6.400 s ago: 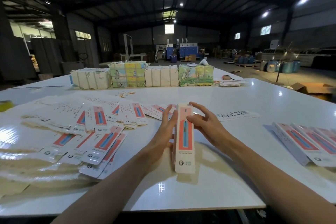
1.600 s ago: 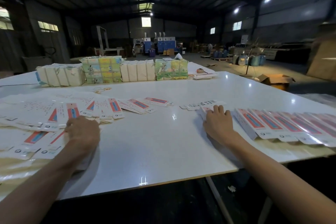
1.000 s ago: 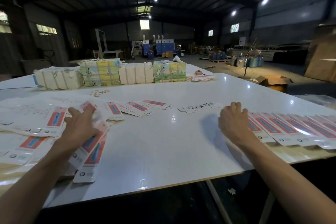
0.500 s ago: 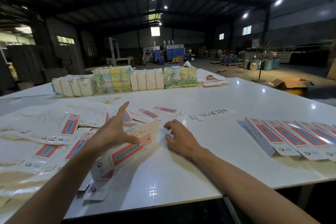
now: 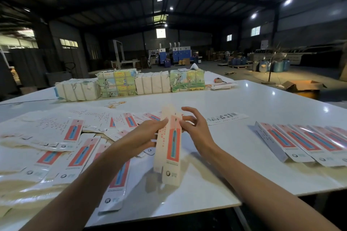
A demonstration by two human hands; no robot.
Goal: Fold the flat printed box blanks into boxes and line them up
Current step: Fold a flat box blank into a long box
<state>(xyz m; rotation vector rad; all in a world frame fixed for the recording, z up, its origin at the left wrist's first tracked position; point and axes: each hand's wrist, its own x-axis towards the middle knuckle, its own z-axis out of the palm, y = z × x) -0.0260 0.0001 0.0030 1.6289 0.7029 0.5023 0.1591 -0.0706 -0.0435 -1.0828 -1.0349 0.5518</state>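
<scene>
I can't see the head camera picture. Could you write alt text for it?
A left hand and a right hand hold a half-folded printed box over a white table in a dim warehouse. Loose flat blanks lie spread at the left, and a row of finished boxes lies at the right.

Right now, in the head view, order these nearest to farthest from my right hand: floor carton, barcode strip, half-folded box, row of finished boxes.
1. half-folded box, against the right hand.
2. barcode strip, just right.
3. row of finished boxes, farther right.
4. floor carton, beyond the table.
</scene>
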